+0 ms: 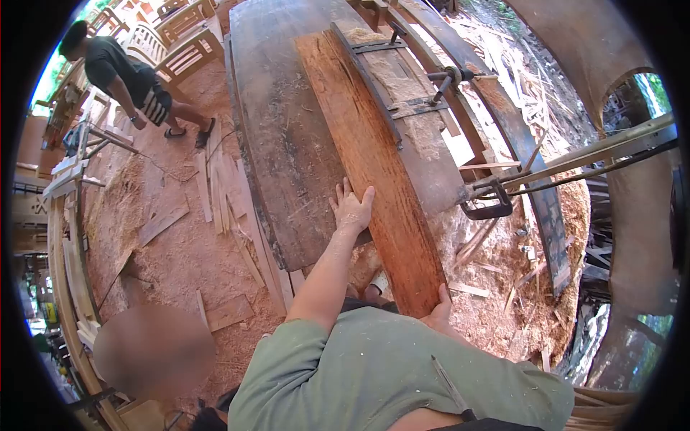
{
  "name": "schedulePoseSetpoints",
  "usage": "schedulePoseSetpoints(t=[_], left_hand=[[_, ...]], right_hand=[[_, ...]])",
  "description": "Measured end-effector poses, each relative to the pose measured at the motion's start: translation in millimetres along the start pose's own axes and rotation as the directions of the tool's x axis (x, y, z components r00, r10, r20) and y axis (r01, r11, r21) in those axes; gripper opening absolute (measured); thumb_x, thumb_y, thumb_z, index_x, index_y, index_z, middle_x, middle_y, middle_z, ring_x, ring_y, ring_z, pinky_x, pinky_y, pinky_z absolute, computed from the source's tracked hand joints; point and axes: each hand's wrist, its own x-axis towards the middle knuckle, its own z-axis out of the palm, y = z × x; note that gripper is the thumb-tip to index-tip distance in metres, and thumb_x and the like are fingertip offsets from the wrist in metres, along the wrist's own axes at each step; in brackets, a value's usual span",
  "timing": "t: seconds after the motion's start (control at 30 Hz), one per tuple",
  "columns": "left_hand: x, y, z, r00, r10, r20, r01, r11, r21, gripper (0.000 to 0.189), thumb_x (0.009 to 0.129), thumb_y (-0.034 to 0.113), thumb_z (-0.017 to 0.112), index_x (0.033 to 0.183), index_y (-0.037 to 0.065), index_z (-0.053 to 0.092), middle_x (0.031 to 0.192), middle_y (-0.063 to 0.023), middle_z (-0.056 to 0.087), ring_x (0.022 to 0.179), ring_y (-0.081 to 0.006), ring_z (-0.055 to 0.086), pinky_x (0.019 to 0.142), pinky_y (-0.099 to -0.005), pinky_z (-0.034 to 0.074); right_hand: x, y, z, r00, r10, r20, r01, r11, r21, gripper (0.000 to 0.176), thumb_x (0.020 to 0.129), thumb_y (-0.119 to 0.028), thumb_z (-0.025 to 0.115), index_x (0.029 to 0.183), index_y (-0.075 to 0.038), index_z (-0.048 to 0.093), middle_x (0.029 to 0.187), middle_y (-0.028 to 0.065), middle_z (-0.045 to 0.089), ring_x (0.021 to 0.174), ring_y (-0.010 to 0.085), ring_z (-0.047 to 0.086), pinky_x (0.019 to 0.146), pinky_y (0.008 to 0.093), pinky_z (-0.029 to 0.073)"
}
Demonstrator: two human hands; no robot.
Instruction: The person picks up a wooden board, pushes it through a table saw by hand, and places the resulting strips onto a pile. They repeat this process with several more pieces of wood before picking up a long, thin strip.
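A long reddish-brown wooden plank [377,172] lies lengthwise on a dark, worn work table [277,108], its near end jutting past the table toward my body. Along the plank's right side runs a dark metal fence [366,86]. My left hand [352,210] rests at the plank's left edge with fingers stretched out and spread, its thumb against the wood. At the near right corner, my right hand [438,312] grips the plank's end; part of that hand is hidden behind my shirt and the wood.
A clamp [490,202] sits at the table's right edge, and a metal fitting with handles [445,80] holds beside the fence. Sawdust [172,237] and wood strips cover the floor. Another person [129,79] walks at upper left near wooden furniture [187,43]. A blurred round shape [154,352] is at lower left.
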Motion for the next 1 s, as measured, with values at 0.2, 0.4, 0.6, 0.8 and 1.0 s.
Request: schedulePoseSetpoints(t=[0.2, 0.4, 0.6, 0.8, 1.0], left_hand=[[0, -6, 10, 0.998, 0.046, -0.053, -0.048, 0.998, -0.029, 0.088, 0.097, 0.059, 0.041, 0.152, -0.007, 0.023, 0.163, -0.0193, 0.019, 0.152, -0.0342, 0.009, 0.122, -0.0519, -0.001], [0, -1, 1, 0.999, 0.049, -0.008, -0.049, 0.999, -0.022, 0.087, 0.097, 0.058, 0.04, 0.152, -0.007, 0.024, 0.163, -0.0191, 0.016, 0.153, -0.0341, 0.006, 0.122, -0.0528, -0.003], [7, 2, -5, 0.999, 0.031, 0.037, -0.031, 0.999, 0.01, 0.087, 0.097, 0.058, 0.04, 0.15, -0.01, 0.026, 0.163, -0.0198, 0.017, 0.153, -0.0345, 0.006, 0.121, -0.0539, -0.003], [17, 3, -10, 0.999, 0.038, 0.025, -0.038, 0.999, 0.006, 0.086, 0.097, 0.057, 0.04, 0.15, -0.01, 0.026, 0.163, -0.0202, 0.017, 0.152, -0.034, 0.007, 0.121, -0.0541, -0.002], [29, 6, -21, 0.999, 0.043, 0.031, -0.043, 0.999, -0.006, 0.087, 0.097, 0.057, 0.041, 0.15, -0.01, 0.025, 0.162, -0.0204, 0.018, 0.152, -0.0333, 0.008, 0.121, -0.0542, -0.001]], right_hand=[[7, 4, -4, 0.984, -0.101, -0.143, 0.096, 0.995, -0.041, 0.069, 0.09, -0.062, 0.054, 0.141, -0.014, 0.049, 0.14, 0.0162, 0.053, 0.123, 0.0415, 0.051, 0.102, 0.0593, 0.043], [11, 4, 1, 0.96, -0.203, -0.194, 0.182, 0.976, -0.117, 0.067, 0.091, -0.058, 0.056, 0.14, -0.014, 0.049, 0.141, 0.0142, 0.053, 0.124, 0.0404, 0.051, 0.103, 0.0596, 0.042], [21, -3, -9, 0.968, -0.231, -0.096, 0.217, 0.967, -0.134, 0.063, 0.094, -0.055, 0.052, 0.141, -0.013, 0.048, 0.142, 0.0138, 0.052, 0.126, 0.0397, 0.051, 0.105, 0.0591, 0.041], [12, 5, 20, 0.957, -0.233, -0.175, 0.208, 0.967, -0.15, 0.066, 0.094, -0.057, 0.051, 0.143, -0.013, 0.048, 0.143, 0.0138, 0.052, 0.127, 0.0397, 0.05, 0.106, 0.0592, 0.039], [28, 0, 23, 0.98, -0.151, -0.133, 0.138, 0.985, -0.1, 0.066, 0.093, -0.058, 0.052, 0.141, -0.014, 0.049, 0.142, 0.0138, 0.052, 0.126, 0.0399, 0.05, 0.106, 0.059, 0.039]])
